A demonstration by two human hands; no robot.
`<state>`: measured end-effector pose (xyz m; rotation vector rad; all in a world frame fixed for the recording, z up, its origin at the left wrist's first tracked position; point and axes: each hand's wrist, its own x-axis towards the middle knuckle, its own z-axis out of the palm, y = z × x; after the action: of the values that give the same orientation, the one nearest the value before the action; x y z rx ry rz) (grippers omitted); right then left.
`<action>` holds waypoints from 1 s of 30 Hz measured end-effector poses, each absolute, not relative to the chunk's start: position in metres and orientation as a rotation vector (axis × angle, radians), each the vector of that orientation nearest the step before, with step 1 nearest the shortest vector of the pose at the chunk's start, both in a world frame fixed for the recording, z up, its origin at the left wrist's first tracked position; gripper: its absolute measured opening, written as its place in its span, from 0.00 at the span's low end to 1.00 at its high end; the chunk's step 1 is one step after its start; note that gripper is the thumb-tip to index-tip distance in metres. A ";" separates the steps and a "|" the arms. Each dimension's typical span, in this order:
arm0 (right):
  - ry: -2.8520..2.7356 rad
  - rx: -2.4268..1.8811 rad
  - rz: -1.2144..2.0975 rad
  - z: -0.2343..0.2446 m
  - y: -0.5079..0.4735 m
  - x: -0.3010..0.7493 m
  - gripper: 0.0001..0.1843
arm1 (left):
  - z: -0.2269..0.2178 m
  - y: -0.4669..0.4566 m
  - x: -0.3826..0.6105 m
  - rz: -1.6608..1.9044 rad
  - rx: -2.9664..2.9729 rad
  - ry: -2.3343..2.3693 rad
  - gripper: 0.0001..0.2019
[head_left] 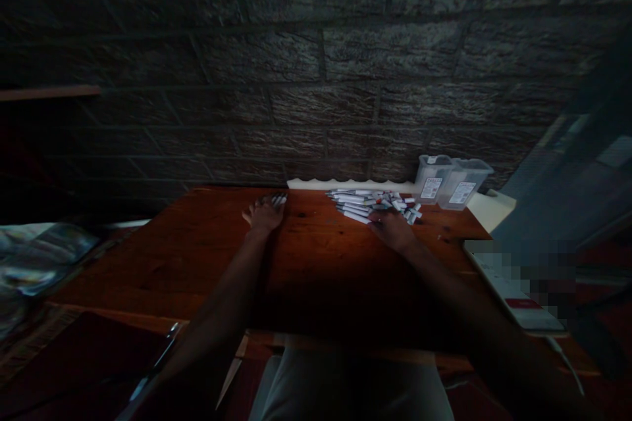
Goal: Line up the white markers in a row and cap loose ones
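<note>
single head cam — looks forward and down over the worktop (pixel 316 256), brick wall (pixel 316 79) close behind, arms reaching away

In dim light, the left hand (pixel 264 214) rests on the wooden counter (pixel 316 256) with a few white markers (pixel 279 199) at its fingertips; whether it grips them is unclear. The right hand (pixel 392 227) touches the near edge of a pile of markers (pixel 368 202). Two clear tubs (pixel 447 181) stand just beyond the pile, against the brick wall (pixel 316 66).
</note>
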<state>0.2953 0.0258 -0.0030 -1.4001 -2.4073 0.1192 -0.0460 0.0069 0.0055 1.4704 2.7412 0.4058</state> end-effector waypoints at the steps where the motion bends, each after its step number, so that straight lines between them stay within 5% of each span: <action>1: -2.405 -1.407 0.120 -0.003 0.026 0.295 0.11 | 0.005 0.007 -0.046 0.407 1.467 2.728 0.33; 16: -2.414 -1.030 0.448 -0.004 0.016 0.281 0.13 | 0.009 0.003 -0.027 0.490 1.609 2.755 0.31; 21: -2.319 -0.973 0.460 -0.008 0.019 0.281 0.14 | 0.009 -0.002 0.018 0.906 2.410 1.911 0.22; 24: -2.244 -1.156 0.380 -0.009 0.026 0.287 0.13 | 0.003 -0.004 0.046 0.843 2.629 1.415 0.18; 30: -2.188 -1.347 0.282 -0.008 0.034 0.298 0.13 | 0.000 -0.006 0.058 0.728 2.610 1.416 0.15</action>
<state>0.2985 0.0336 -0.0084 -1.3469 -2.1877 0.2816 0.0575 -0.0061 0.0002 2.6105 1.4165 0.7275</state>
